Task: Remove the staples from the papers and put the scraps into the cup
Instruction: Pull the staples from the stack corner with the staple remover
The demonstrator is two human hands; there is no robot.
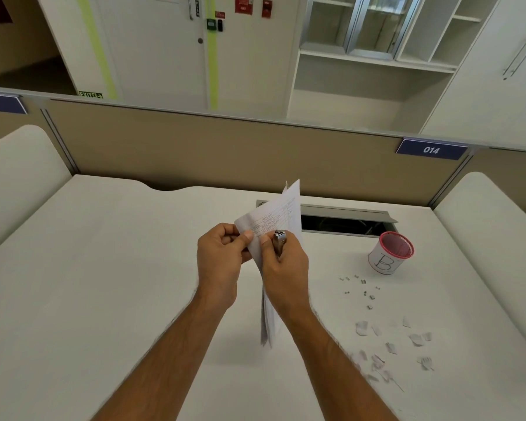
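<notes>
A stack of printed papers (276, 214) is held upright above the middle of the desk. My left hand (220, 256) pinches its near left corner between thumb and fingers. My right hand (286, 265) grips a small metal staple remover (279, 240) and also pinches the papers, with the tool's head against the sheet. A white cup (387, 255) with a red mesh rim and a letter B stands to the right. Several loose staples (362, 288) lie on the desk in front of the cup. Several torn paper scraps (389, 344) lie nearer to me on the right.
The white desk (119, 268) is bounded by a tan partition (225, 153) at the back and padded side dividers. An open cable hatch (346, 221) sits behind the papers, left of the cup.
</notes>
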